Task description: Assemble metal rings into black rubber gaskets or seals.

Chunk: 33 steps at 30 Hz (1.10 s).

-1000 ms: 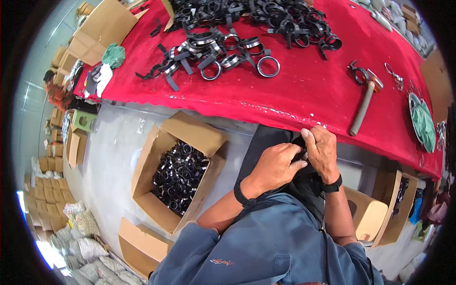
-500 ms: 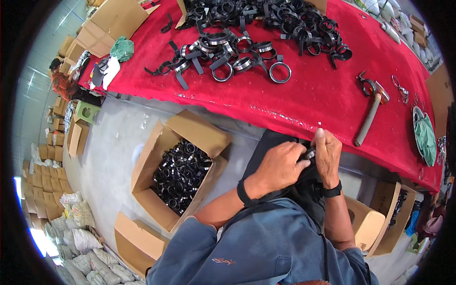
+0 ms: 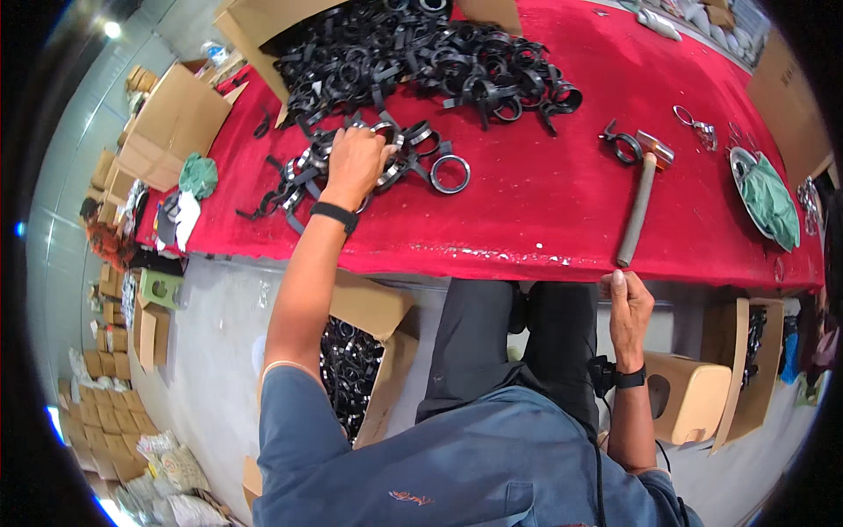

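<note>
One outstretched arm (image 3: 306,290) puts the left hand (image 3: 355,165) among black rings (image 3: 409,137) (grip hidden); the right hand (image 3: 629,309) seems half-curled, contents unclear.

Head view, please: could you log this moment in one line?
left hand: at black rings; right hand: by table edge; hammer: on red cloth

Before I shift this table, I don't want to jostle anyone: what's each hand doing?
Left hand: on the smaller pile of black-and-silver rings; grip cannot be told.
Right hand: curled near the red table's edge; whether it holds anything is hidden.
</note>
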Motion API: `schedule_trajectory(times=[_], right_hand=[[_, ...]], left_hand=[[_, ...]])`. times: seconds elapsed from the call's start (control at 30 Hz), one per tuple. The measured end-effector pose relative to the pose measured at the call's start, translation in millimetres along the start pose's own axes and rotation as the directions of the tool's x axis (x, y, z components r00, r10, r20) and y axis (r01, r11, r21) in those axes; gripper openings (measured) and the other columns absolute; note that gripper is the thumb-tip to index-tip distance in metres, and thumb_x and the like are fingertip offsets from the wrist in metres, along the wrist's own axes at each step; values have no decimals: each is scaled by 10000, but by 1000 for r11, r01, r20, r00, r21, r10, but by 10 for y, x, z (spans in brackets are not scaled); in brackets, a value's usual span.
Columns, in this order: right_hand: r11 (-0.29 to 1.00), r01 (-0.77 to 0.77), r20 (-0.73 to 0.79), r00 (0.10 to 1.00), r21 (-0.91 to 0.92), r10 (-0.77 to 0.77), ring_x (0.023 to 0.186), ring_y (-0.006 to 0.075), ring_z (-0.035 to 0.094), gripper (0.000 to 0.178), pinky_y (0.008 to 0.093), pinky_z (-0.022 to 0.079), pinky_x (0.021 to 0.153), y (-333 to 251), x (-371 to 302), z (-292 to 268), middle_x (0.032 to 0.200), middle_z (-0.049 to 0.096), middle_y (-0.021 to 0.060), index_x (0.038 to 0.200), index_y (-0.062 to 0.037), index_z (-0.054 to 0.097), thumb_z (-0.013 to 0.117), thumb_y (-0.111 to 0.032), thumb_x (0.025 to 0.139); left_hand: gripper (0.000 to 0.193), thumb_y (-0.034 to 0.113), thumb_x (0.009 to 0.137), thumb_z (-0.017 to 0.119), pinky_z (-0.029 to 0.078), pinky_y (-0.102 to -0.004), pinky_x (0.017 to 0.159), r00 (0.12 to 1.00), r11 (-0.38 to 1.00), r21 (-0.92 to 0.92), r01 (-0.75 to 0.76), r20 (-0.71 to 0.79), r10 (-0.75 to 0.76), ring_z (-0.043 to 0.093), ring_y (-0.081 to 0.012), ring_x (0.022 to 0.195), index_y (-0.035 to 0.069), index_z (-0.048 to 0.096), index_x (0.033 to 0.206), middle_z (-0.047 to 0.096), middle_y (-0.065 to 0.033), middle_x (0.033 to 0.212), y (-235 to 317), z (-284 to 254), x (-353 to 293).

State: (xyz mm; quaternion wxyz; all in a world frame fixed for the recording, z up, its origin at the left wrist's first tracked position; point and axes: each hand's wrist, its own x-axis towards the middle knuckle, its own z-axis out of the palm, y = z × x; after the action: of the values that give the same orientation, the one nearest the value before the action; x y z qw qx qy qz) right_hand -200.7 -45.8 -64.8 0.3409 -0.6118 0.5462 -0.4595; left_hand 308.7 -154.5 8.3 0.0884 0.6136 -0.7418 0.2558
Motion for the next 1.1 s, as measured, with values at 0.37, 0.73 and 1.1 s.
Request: schedule_trajectory(times=[0.37, 0.73, 1.1], right_hand=[[955, -66, -304, 952, -290, -26, 696, 197, 606, 360, 374, 493, 671, 552, 1297, -1025, 746, 647, 125, 959, 23, 734, 651, -305, 1081], [557, 80, -119, 942, -827, -313, 1249, 431, 661, 608, 515, 522, 1072, 1492, 4345, -2235, 1330, 693, 266, 1393, -29, 639, 813, -307, 881], [475, 81, -13, 981, -876, -191, 1191, 429, 687, 403, 521, 547, 1022, 1785, 5103, -2278, 1155, 753, 254, 1201, -51, 773, 796, -334, 915]], left_hand=[[702, 255, 856, 872, 552, -465, 999, 998, 914, -400, 59, 51, -42, 678, -406, 1162, 23, 599, 1460, 684, -183, 1290, 819, 374, 1327], [650, 212, 880, 850, 530, -467, 1044, 997, 911, -411, 11, 70, 20, 646, -422, 1241, 16, 590, 1442, 652, -202, 1354, 1058, 878, 1823], [548, 331, 1102, 647, 526, -340, 1013, 949, 616, -747, 251, 64, -309, 656, -204, 1143, 6, 518, 1524, 685, -135, 1269, 749, 561, 1976]])
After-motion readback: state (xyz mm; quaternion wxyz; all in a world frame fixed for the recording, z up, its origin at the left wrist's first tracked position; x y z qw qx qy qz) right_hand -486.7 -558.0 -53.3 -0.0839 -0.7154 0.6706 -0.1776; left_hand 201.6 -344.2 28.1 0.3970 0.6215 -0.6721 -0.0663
